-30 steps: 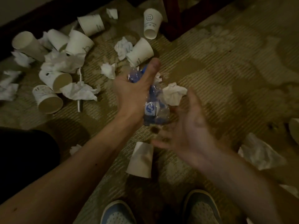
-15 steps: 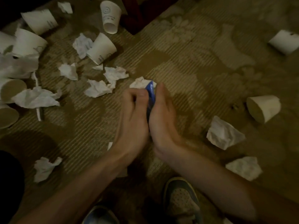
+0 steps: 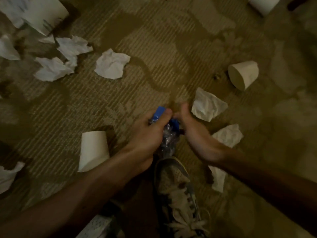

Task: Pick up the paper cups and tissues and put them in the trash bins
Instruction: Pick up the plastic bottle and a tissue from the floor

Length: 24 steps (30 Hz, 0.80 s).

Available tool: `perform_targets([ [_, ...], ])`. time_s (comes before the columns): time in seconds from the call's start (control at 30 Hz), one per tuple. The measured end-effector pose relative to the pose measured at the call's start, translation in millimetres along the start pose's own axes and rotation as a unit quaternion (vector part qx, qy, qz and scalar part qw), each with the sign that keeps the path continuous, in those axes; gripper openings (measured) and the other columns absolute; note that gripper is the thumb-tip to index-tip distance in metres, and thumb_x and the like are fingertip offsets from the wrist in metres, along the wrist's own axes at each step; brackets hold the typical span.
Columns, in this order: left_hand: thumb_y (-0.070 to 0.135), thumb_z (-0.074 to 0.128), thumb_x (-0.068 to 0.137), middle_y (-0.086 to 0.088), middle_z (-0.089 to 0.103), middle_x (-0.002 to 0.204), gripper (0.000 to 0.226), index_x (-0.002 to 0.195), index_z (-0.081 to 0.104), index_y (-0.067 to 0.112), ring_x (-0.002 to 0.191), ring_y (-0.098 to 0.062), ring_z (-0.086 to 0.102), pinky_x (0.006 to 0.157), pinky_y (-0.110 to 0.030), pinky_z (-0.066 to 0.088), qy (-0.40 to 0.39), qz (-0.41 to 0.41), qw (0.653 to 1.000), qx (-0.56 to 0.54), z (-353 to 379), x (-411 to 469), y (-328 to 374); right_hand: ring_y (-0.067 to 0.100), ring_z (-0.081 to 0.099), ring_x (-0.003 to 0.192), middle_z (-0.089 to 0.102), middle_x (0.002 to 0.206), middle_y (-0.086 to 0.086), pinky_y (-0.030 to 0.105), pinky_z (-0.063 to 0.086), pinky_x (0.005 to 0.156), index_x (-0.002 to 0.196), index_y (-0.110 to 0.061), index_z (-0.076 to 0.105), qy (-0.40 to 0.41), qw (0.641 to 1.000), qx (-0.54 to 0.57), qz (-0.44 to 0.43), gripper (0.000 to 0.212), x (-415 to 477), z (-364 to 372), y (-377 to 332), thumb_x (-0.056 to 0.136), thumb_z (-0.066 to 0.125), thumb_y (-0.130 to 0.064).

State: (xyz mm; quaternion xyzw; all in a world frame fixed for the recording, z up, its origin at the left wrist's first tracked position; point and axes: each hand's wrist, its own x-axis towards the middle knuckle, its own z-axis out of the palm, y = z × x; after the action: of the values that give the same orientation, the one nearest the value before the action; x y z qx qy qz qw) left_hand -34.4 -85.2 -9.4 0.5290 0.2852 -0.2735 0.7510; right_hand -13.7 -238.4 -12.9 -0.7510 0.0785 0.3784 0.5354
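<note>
Both hands meet at the centre over a crinkled clear-and-blue plastic bag (image 3: pixel 169 134). My left hand (image 3: pixel 147 133) grips its left side, and my right hand (image 3: pixel 193 129) pinches its top right. Paper cups lie on the carpet: one on its side by my left forearm (image 3: pixel 93 150), one at the right (image 3: pixel 243 74), one at the top left (image 3: pixel 46 12), one at the top right edge (image 3: pixel 264 3). Crumpled tissues lie around: one just right of my right hand (image 3: pixel 208 104), another below it (image 3: pixel 228 134), one in the upper middle (image 3: pixel 111 63), several at the left (image 3: pixel 56 67).
The floor is patterned olive carpet (image 3: pixel 154 48). My shoe (image 3: pixel 176 191) stands right under the hands, with a second shoe's toe (image 3: pixel 97 227) at the bottom edge. More tissue lies at the left edge (image 3: pixel 8 176) and beside the right forearm (image 3: pixel 217 179). No trash bin is in view.
The view has swung right and down, so the cup pile has left the frame. My right hand joined the left on the plastic bag, and both now pull at it lower, above my shoe.
</note>
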Motion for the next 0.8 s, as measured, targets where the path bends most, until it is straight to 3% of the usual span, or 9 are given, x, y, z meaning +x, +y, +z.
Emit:
perform_targets([
  [0.1, 0.028, 0.061, 0.096, -0.010, 0.075, 0.091, 0.019, 0.094, 0.072, 0.012, 0.084, -0.022, 0.072, 0.070, -0.032, 0.057, -0.023, 0.002, 0.999, 0.048, 7, 2, -17, -0.004, 0.059, 0.103, 0.066, 0.111, -0.020, 0.019, 0.046, 0.086, 0.102, -0.039, 0.068, 0.044, 0.998, -0.043, -0.026, 0.055, -18, -7, 17, 0.092, 0.022, -0.068],
  [0.2, 0.025, 0.063, 0.094, -0.007, 0.071, 0.077, 0.020, 0.080, 0.071, 0.014, 0.074, -0.018, 0.070, 0.063, -0.028, 0.056, -0.052, 0.028, 0.995, 0.085, 10, 3, -22, 0.008, 0.060, 0.093, 0.062, 0.100, -0.014, 0.013, 0.046, 0.075, 0.107, -0.033, 0.058, 0.126, 0.979, -0.157, -0.042, 0.032, -44, -17, 44, 0.099, 0.034, -0.052],
  [0.3, 0.025, 0.065, 0.094, -0.002, 0.067, 0.071, 0.023, 0.078, 0.069, 0.008, 0.066, -0.011, 0.067, 0.059, -0.020, 0.054, -0.075, 0.045, 0.991, 0.102, 13, 5, -21, 0.010, 0.054, 0.089, 0.056, 0.104, -0.007, 0.016, 0.037, 0.069, 0.116, -0.021, 0.056, 0.219, 0.901, -0.372, -0.037, 0.036, -62, -27, 81, 0.093, 0.051, -0.048],
  [0.37, 0.025, 0.065, 0.093, -0.001, 0.068, 0.070, 0.022, 0.080, 0.069, 0.008, 0.066, -0.010, 0.068, 0.058, -0.018, 0.053, -0.088, 0.042, 0.990, 0.104, 14, 5, -22, 0.017, 0.048, 0.103, 0.050, 0.121, 0.004, 0.024, 0.038, 0.082, 0.130, -0.015, 0.050, 0.171, 0.871, -0.459, 0.032, 0.055, -70, -26, 107, 0.089, 0.060, -0.049],
  [0.43, 0.025, 0.065, 0.093, 0.001, 0.071, 0.071, 0.020, 0.083, 0.070, 0.009, 0.068, -0.009, 0.069, 0.058, -0.017, 0.053, -0.099, 0.032, 0.989, 0.101, 14, 5, -23, 0.020, 0.045, 0.112, 0.043, 0.129, 0.007, 0.030, 0.042, 0.090, 0.133, -0.014, 0.045, 0.109, 0.868, -0.475, 0.092, 0.057, -72, -22, 128, 0.089, 0.062, -0.047],
  [0.53, 0.026, 0.066, 0.092, 0.000, 0.073, 0.075, 0.020, 0.087, 0.070, 0.008, 0.071, -0.011, 0.071, 0.060, -0.018, 0.053, -0.107, 0.017, 0.989, 0.095, 13, 4, -25, 0.023, 0.053, 0.104, 0.051, 0.119, 0.007, 0.033, 0.047, 0.083, 0.116, -0.010, 0.057, 0.112, 0.894, -0.433, 0.030, 0.026, -67, -24, 134, 0.093, 0.059, -0.022],
  [0.63, 0.026, 0.066, 0.092, -0.005, 0.074, 0.081, 0.020, 0.088, 0.072, 0.008, 0.073, -0.013, 0.072, 0.061, -0.019, 0.054, -0.111, 0.008, 0.989, 0.094, 12, 2, -22, 0.016, 0.055, 0.085, 0.055, 0.105, 0.003, 0.027, 0.048, 0.068, 0.102, -0.010, 0.063, 0.176, 0.901, -0.391, -0.067, 0.017, -60, -33, 119, 0.090, 0.053, -0.019],
  [0.7, 0.027, 0.066, 0.092, -0.010, 0.074, 0.085, 0.020, 0.088, 0.072, 0.008, 0.073, -0.014, 0.072, 0.061, -0.019, 0.055, -0.102, 0.008, 0.991, 0.091, 11, 3, -17, 0.010, 0.053, 0.089, 0.051, 0.109, -0.004, 0.017, 0.043, 0.070, 0.105, -0.013, 0.061, 0.245, 0.885, -0.385, -0.096, 0.015, -52, -46, 106, 0.090, 0.058, -0.014],
  [0.8, 0.027, 0.065, 0.093, -0.015, 0.072, 0.087, 0.023, 0.089, 0.070, 0.005, 0.075, -0.017, 0.071, 0.065, -0.023, 0.057, -0.088, 0.037, 0.991, 0.097, 9, 6, -10, 0.021, 0.053, 0.095, 0.052, 0.110, 0.008, 0.036, 0.051, 0.076, 0.106, -0.007, 0.060, 0.323, 0.860, -0.378, -0.113, 0.016, -41, -64, 98, 0.093, 0.059, -0.016],
])
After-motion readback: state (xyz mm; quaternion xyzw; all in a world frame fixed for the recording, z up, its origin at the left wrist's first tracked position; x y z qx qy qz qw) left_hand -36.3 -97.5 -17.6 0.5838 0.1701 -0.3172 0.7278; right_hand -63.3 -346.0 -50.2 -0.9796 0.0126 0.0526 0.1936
